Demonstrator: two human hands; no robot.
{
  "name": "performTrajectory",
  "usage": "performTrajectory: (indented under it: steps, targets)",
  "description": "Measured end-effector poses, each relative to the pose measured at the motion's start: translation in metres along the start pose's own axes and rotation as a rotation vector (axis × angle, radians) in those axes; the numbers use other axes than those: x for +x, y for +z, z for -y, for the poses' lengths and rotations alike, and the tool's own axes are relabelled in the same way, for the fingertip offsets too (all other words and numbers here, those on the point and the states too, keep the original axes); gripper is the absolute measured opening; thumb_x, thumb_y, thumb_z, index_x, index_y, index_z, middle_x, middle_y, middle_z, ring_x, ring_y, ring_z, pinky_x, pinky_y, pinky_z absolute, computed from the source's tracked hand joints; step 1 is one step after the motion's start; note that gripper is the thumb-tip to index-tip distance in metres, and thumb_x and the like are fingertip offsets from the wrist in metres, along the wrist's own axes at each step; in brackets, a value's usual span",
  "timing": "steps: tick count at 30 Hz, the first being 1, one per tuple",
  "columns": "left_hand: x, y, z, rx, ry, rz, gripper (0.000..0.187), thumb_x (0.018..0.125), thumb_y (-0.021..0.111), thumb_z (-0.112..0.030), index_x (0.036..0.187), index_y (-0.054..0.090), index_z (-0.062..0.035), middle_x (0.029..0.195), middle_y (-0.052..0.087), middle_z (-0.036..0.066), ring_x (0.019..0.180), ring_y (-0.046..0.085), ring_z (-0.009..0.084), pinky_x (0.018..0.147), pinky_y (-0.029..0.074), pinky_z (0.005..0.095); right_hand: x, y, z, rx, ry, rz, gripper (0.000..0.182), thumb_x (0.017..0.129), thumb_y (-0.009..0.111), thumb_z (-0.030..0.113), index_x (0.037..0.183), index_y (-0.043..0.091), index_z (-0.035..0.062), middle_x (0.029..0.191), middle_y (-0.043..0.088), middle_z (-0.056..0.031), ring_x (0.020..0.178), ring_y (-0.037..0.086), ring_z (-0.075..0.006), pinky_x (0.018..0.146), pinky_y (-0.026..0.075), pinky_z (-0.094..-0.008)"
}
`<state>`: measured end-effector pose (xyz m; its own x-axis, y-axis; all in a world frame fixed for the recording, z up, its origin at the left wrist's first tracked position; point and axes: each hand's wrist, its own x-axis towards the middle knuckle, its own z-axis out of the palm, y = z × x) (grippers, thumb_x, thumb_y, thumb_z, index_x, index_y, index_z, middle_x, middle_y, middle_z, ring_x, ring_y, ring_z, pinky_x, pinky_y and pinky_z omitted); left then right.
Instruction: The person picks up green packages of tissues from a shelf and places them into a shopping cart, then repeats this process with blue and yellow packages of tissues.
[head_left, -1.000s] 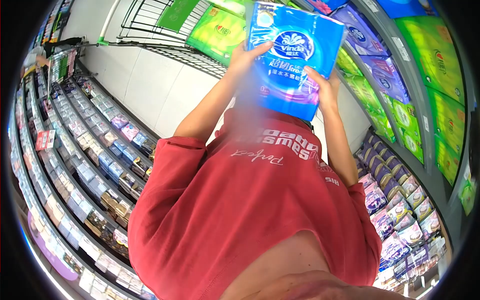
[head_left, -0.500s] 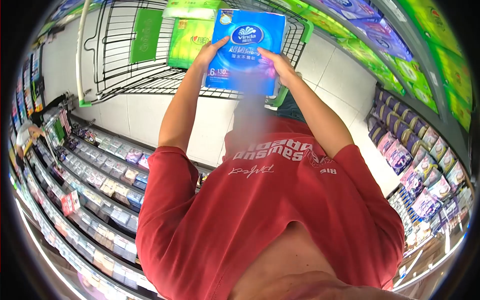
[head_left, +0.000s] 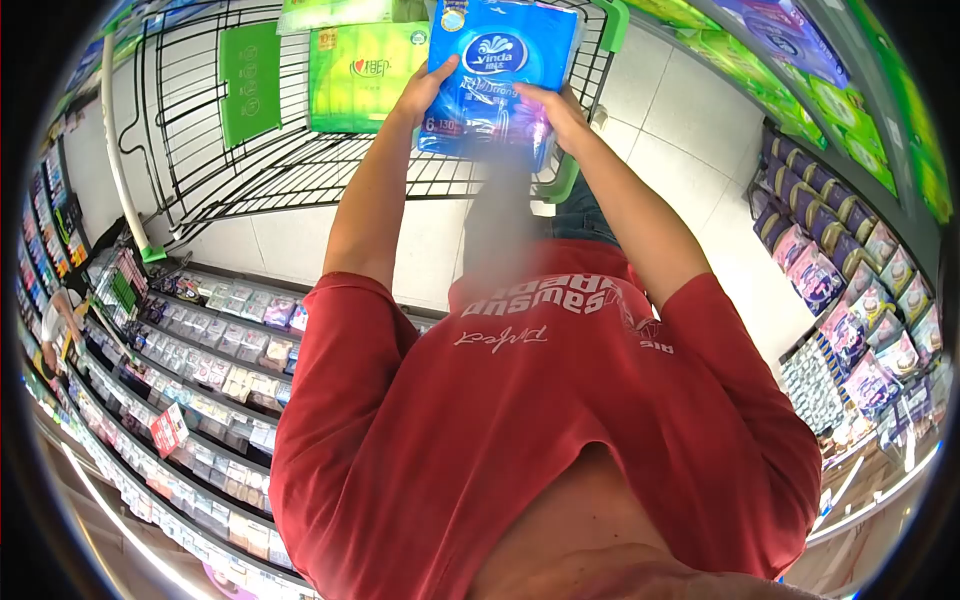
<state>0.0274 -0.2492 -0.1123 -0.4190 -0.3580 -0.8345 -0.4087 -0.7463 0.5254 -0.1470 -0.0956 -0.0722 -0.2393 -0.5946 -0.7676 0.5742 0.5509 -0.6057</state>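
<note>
Both my hands hold a blue Vinda tissue pack [head_left: 490, 95] over the near side of a black wire shopping cart [head_left: 250, 185]. My left hand [head_left: 428, 88] grips its left side, with the thumb lying on the front face. On the right side my right hand [head_left: 560, 112] holds it, thumb also on the front; the other fingers of both hands are mostly hidden. Inside the cart, left of the blue pack, sits a green tissue pack [head_left: 365, 80]. Another light green pack [head_left: 345, 12] shows at the top edge.
A green panel [head_left: 250, 85] hangs on the cart's left side. Shelves of small packaged goods [head_left: 220, 400] run along the left. Purple and pink packs [head_left: 815, 265] fill a display at right, below green packs [head_left: 840, 130]. A person [head_left: 60, 325] stands far left.
The blue pack and both hands have shifted slightly up in view, and the pack's face looks more tilted. The cart appears farther left. Both hands keep their hold.
</note>
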Motion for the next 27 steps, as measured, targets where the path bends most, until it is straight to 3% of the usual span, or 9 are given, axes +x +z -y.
performTrajectory:
  steps: [7, 10, 11, 13, 17, 20, 23, 26, 27]
  targets:
    - [0.005, 0.013, 0.053, 0.483, 0.288, -0.310, 0.076, 0.079, 0.065, -0.035, 0.139, 0.028, -0.0068, 0.124, 0.052, 0.016, 0.112, 0.051, 0.0257, 0.095, 0.037, 0.0330, 0.004, 0.009, -0.037, -0.614, 0.059, -0.291, 0.118, 0.065, 0.075, 0.029, 0.135, -0.011, -0.0114, 0.125, 0.047, -0.0247, 0.115, 0.049, -0.0267, 0.095, 0.040, -0.0289]
    - [-0.001, 0.016, 0.059, 0.366, 0.269, -0.294, 0.075, 0.079, 0.065, -0.027, 0.140, 0.025, -0.0068, 0.124, 0.052, 0.017, 0.112, 0.051, 0.0260, 0.095, 0.038, 0.0326, -0.009, 0.011, -0.044, -0.784, -0.109, -0.218, 0.060, 0.070, 0.063, 0.037, 0.122, 0.052, 0.0096, 0.138, 0.009, -0.0376, 0.118, 0.038, -0.0494, 0.102, 0.033, -0.0409]
    - [0.001, 0.013, 0.063, 0.370, 0.283, -0.295, 0.075, 0.079, 0.065, -0.027, 0.140, 0.025, -0.0068, 0.124, 0.052, 0.017, 0.112, 0.051, 0.0260, 0.095, 0.038, 0.0326, -0.011, 0.010, -0.043, -0.780, -0.123, -0.222, 0.060, 0.070, 0.063, 0.037, 0.122, 0.052, 0.0096, 0.138, 0.009, -0.0376, 0.118, 0.038, -0.0494, 0.102, 0.033, -0.0409]
    - [0.003, 0.008, 0.069, 0.349, 0.295, -0.250, 0.074, 0.079, 0.063, -0.022, 0.140, 0.025, -0.0055, 0.123, 0.052, 0.018, 0.112, 0.051, 0.0262, 0.094, 0.038, 0.0322, -0.013, 0.004, -0.044, -0.984, -0.065, -0.161, 0.108, 0.073, 0.064, 0.034, 0.134, -0.011, -0.0131, 0.121, 0.051, -0.0243, 0.111, 0.053, -0.0292, 0.091, 0.042, -0.0317]
    - [-0.004, 0.005, 0.078, 0.480, 0.296, -0.315, 0.076, 0.076, 0.064, -0.025, 0.138, 0.026, -0.0017, 0.125, 0.050, 0.021, 0.112, 0.051, 0.0276, 0.094, 0.038, 0.0320, -0.060, 0.010, 0.011, -0.904, -0.008, 0.014, 0.073, 0.076, 0.059, 0.031, 0.129, 0.028, -0.0076, 0.106, 0.059, -0.0223, 0.098, 0.058, -0.0329, 0.079, 0.046, -0.0383]
    - [-0.027, 0.013, 0.078, 0.668, 0.408, -0.395, 0.066, 0.076, 0.065, -0.025, 0.133, 0.039, -0.0050, 0.104, 0.061, 0.017, 0.089, 0.060, 0.0222, 0.078, 0.047, 0.0338, -0.057, -0.012, -0.020, -0.899, -0.293, -0.047, 0.035, 0.080, 0.059, 0.030, 0.103, 0.057, 0.0028, 0.086, 0.063, -0.0150, 0.073, 0.061, -0.0285, 0.066, 0.047, -0.0364]
    - [-0.064, 0.027, 0.073, 0.646, 0.381, -0.312, 0.050, 0.070, 0.064, -0.028, 0.114, 0.057, -0.0068, 0.106, 0.061, 0.020, 0.101, 0.057, 0.0336, 0.085, 0.045, 0.0386, -0.060, -0.052, -0.020, -0.750, -0.211, 0.157, 0.024, 0.074, 0.055, 0.022, 0.068, 0.065, 0.0014, 0.061, 0.062, -0.0135, 0.059, 0.063, -0.0262, 0.059, 0.050, -0.0358]
    - [-0.069, 0.033, 0.092, 0.869, 0.549, -0.156, 0.034, 0.077, 0.057, -0.029, 0.101, 0.064, -0.0071, 0.091, 0.065, 0.020, 0.089, 0.062, 0.0340, 0.076, 0.048, 0.0420, -0.061, -0.100, -0.023, -0.952, -0.088, 0.189, 0.020, 0.068, 0.058, 0.025, 0.060, 0.065, 0.0076, 0.061, 0.063, -0.0116, 0.057, 0.062, -0.0248, 0.054, 0.048, -0.0383]
    - [-0.062, 0.035, 0.100, 0.898, 0.418, -0.107, 0.036, 0.079, 0.057, -0.037, 0.097, 0.066, -0.0071, 0.082, 0.066, 0.018, 0.076, 0.064, 0.0308, 0.068, 0.049, 0.0409, -0.042, -0.138, -0.053, -1.225, -0.571, 0.344, 0.039, 0.085, 0.049, 0.024, 0.057, 0.063, 0.0002, 0.054, 0.062, -0.0109, 0.044, 0.060, -0.0181, 0.039, 0.047, -0.0277]
